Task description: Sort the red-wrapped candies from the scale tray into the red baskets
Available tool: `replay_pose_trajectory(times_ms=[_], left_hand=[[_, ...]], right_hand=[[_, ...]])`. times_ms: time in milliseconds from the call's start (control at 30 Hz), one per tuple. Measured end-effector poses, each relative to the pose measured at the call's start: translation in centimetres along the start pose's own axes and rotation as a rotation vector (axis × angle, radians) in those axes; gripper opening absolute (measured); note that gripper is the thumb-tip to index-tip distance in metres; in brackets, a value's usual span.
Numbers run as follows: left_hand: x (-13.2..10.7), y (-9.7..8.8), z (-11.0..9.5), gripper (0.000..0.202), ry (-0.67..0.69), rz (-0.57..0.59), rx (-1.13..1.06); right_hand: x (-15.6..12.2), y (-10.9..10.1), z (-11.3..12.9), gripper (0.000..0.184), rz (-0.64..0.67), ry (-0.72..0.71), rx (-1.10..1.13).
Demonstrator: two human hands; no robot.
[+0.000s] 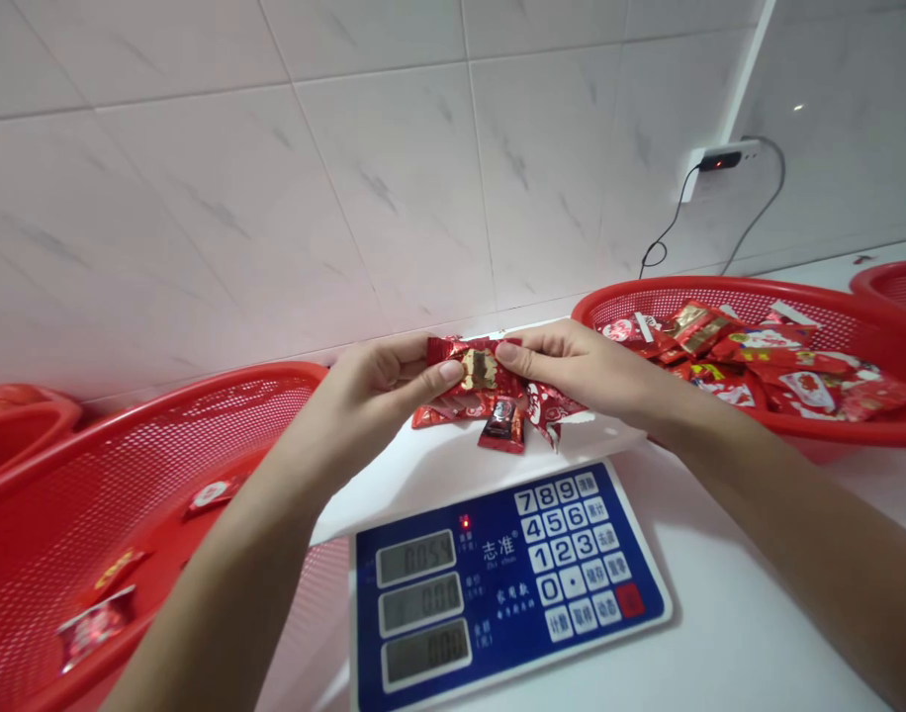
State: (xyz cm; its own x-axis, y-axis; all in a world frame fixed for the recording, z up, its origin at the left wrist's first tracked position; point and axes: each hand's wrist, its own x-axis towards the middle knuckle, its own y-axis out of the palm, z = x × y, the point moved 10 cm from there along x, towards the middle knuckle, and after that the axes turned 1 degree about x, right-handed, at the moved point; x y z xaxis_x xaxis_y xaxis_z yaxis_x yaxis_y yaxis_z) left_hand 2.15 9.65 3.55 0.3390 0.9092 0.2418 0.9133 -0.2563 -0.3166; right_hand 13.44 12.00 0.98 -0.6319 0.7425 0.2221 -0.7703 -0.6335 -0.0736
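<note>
Between my two hands is a red snack packet (481,370) with a tan picture on its front. My left hand (383,381) pinches its left end, thumb on top. At the other end my right hand (564,358) grips it with thumb and fingers. Just below the packet, several more red wrapped snacks (502,427) lie on the white pan (394,475) of a weighing scale. The scale's blue keypad panel (498,583) faces me, with three displays on its left; the top one seems to read 0.054.
A red mesh basket (720,287) full of red packets stands at the right. Another red basket (201,415) at the left holds a few packets. Parts of further red baskets show at both edges. A black plug with a cord (720,161) sits in a wall socket.
</note>
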Motion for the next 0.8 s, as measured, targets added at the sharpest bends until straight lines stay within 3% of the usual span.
replay_pose_trajectory(times_ms=[233, 333, 467, 567, 667, 800], left_hand=[[0.1, -0.1, 0.2, 0.029, 0.003, 0.007, 0.046], [0.2, -0.1, 0.4, 0.028, -0.02, -0.003, 0.064], [0.1, -1.2, 0.4, 0.027, -0.033, -0.116, 0.208], [-0.2, -2.6, 0.2, 0.025, -0.039, -0.234, 0.45], [-0.5, -3.9, -0.2, 0.025, -0.024, -0.356, 0.659], [-0.8, -4.1, -0.9, 0.024, 0.037, -0.408, 0.628]], right_hand=[[0.0, -0.1, -0.1, 0.036, -0.016, 0.016, -0.036], [-0.2, -0.7, -0.1, 0.035, -0.083, 0.042, -0.148], [-0.6, -3.1, 0.5, 0.027, -0.297, 0.047, -0.328], [-1.1, -5.1, 1.2, 0.023, -0.461, 0.028, -0.351], [-1.4, -6.0, 1.5, 0.021, -0.526, 0.018, -0.315], [-1.6, -5.8, 1.8, 0.019, -0.543, 0.016, -0.323]])
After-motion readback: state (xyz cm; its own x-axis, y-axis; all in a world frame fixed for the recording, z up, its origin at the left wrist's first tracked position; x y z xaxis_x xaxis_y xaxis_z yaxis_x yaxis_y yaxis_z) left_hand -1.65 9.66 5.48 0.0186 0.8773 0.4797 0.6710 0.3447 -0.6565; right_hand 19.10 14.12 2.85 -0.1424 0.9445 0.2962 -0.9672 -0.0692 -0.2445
